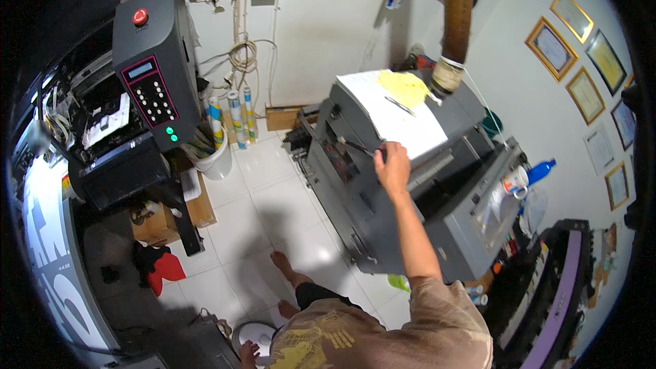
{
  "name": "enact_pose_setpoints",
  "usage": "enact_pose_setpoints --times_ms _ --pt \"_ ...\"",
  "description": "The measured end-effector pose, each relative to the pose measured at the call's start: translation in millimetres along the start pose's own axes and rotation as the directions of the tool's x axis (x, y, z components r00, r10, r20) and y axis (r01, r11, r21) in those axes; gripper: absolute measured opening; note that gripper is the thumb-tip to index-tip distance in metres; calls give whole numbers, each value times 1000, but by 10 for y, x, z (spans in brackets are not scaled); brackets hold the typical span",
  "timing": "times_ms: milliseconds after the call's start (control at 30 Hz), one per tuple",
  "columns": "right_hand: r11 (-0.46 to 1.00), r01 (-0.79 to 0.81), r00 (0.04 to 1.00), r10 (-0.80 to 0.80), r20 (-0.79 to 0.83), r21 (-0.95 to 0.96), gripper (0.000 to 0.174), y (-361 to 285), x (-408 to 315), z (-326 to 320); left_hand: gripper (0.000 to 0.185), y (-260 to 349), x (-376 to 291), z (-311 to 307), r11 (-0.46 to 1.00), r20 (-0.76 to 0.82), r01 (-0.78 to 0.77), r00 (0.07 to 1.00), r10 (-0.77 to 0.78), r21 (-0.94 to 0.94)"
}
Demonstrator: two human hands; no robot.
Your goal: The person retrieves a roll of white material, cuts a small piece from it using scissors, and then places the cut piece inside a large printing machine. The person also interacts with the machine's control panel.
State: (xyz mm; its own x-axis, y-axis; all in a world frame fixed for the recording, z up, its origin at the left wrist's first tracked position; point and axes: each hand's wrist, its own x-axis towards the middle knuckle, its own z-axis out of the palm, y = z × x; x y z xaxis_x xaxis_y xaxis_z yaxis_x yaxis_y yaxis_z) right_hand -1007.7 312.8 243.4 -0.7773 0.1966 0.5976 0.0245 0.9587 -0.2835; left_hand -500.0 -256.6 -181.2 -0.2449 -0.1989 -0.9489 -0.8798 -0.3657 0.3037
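My right hand point(393, 168) reaches out over the near side of a large dark grey machine point(353, 205). Its fingers are closed around a thin dark tool point(359, 147) with a pale tip, which points left over a recessed control panel point(335, 156). Just beyond the hand, white paper sheets point(410, 130) lie on the machine's top. A pen point(400, 105) and a yellow cloth point(405, 87) rest on the sheets. Down by my side hangs my left hand point(249, 352), its fingers apart and nothing visible in it. It is nearest to a round white lid or seat point(256, 337).
A ribbed brown duct point(456, 10) meets the machine's top. A mug point(515, 180) and a blue bottle point(541, 170) stand at its right. At left is a large-format printer point(154, 77) with a red stop button; a white bucket point(218, 159) holds rolls. A purple-fronted machine point(556, 302) stands lower right.
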Motion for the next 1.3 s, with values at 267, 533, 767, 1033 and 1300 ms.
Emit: enact_pose_setpoints --times_ms 267,533,767,1033,1300 --pt "972 -35 998 47 46 -232 36 313 561 597 41 1079 231 584 999 96 -40 995 39 13" --pt "986 -151 988 148 -46 -70 31 757 555 803 41 2756 87 1095 907 -35 -357 927 373 223" --pt "985 -138 953 103 -284 -105 34 743 999 446 39 3533 89 993 817 -127 -502 825 551 285" --pt "848 -126 978 20 207 514 16 -1317 1461 361 23 4728 -504 1132 685 -145 -720 693 706 -107" --pt "303 -592 473 -619 626 747 22 -4186 999 848 31 6692 -2475 579 274 139 -962 274 952 17"
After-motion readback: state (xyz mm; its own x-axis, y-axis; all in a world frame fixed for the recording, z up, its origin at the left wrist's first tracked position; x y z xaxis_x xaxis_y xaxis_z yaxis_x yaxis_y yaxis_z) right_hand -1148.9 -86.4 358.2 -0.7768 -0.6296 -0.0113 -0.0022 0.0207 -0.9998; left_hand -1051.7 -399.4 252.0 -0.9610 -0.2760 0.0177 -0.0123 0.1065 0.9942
